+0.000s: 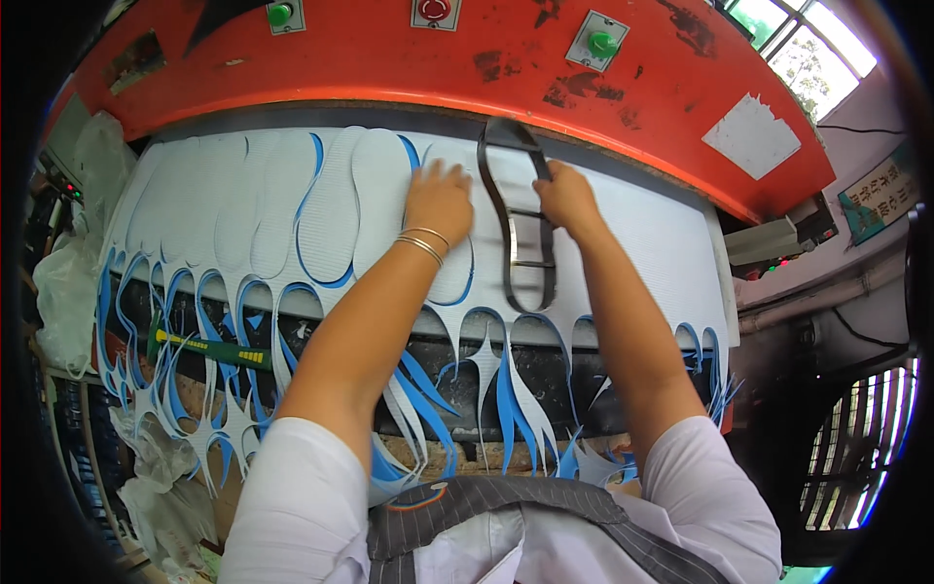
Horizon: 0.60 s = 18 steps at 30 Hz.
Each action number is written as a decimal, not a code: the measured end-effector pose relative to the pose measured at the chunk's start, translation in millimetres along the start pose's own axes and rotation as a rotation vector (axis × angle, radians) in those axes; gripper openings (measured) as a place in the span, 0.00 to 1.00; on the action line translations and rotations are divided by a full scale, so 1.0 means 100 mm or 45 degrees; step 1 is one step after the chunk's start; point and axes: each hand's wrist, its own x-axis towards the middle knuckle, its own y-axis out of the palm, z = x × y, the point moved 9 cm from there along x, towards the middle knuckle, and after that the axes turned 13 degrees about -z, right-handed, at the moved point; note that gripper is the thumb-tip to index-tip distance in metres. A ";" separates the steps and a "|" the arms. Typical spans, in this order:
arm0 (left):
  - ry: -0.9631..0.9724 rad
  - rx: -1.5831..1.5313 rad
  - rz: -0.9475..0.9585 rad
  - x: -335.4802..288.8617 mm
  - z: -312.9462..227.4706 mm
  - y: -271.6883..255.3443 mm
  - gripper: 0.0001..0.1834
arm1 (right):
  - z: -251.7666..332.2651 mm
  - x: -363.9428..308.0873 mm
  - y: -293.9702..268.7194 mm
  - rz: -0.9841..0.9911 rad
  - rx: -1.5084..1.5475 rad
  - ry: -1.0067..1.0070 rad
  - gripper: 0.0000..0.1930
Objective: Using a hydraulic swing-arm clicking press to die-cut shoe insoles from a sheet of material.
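Note:
My right hand (569, 201) is closed on the right rim of a sole-shaped steel cutting die (514, 229), an open metal outline with crossbars. The die stands over uncut ribbed white sheet (637, 234). To its left, my left hand (440, 202), bangles at the wrist, rests over a cut sole shape (453, 268) with a blue edge. Its fingers are a little blurred but look apart, and I see nothing held in them. More sole outlines, such as a loosened white sole (329, 209), run leftward across the sheet.
Ahead stands a red machine beam (389, 73) with green buttons (602, 45) and a red button (434, 10). White and blue offcut strips (516, 414) hang along the near edge. A green-handled hammer (214, 348) lies among them at left. Plastic bags (83, 292) hang further left.

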 end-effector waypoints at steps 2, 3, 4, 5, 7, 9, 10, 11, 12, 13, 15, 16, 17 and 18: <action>-0.324 0.033 -0.417 -0.09 0.46 0.12 0.22 | 0.04 -0.11 0.22 0.187 0.127 0.277 0.14; -0.348 -0.053 -0.208 0.02 0.24 0.21 0.27 | -0.25 -0.04 0.25 0.116 0.033 0.262 0.18; -0.346 -0.068 -0.197 0.03 0.24 0.20 0.27 | -0.27 -0.05 0.28 0.123 0.021 0.274 0.18; -0.320 -0.078 -0.229 0.05 0.24 0.17 0.27 | -0.23 -0.04 0.25 0.011 0.010 0.223 0.20; -0.317 -0.070 -0.257 0.01 0.31 0.17 0.26 | -0.10 -0.13 0.20 -0.152 0.048 0.155 0.30; -0.348 -0.055 -0.254 -0.06 0.43 0.19 0.26 | 0.08 -0.45 0.22 0.185 0.316 0.130 0.43; -0.351 -0.071 -0.268 -0.04 0.40 0.16 0.25 | 0.07 -0.61 0.19 0.208 0.332 -0.166 0.49; -0.351 -0.081 -0.268 -0.02 0.38 0.15 0.25 | 0.05 -0.82 0.16 0.234 0.346 -0.461 0.56; -0.338 -0.068 -0.266 -0.01 0.38 0.13 0.25 | 0.07 -1.06 0.14 0.322 0.364 -0.561 0.60; -0.325 -0.055 -0.262 -0.01 0.37 0.13 0.25 | 0.11 -1.17 0.14 0.327 0.259 -0.577 0.58; -0.325 -0.057 -0.262 0.01 0.38 0.13 0.25 | 0.20 -1.24 0.18 0.328 0.148 -0.592 0.56; -0.321 -0.057 -0.267 0.03 0.38 0.12 0.26 | 0.21 -1.23 0.17 0.272 0.156 -0.603 0.53; -0.319 -0.060 -0.273 0.03 0.35 0.12 0.26 | 0.23 -1.22 0.15 0.217 0.164 -0.614 0.49; -0.332 -0.079 -0.276 0.01 0.35 0.14 0.25 | 0.21 -1.24 0.19 0.215 0.164 -0.616 0.49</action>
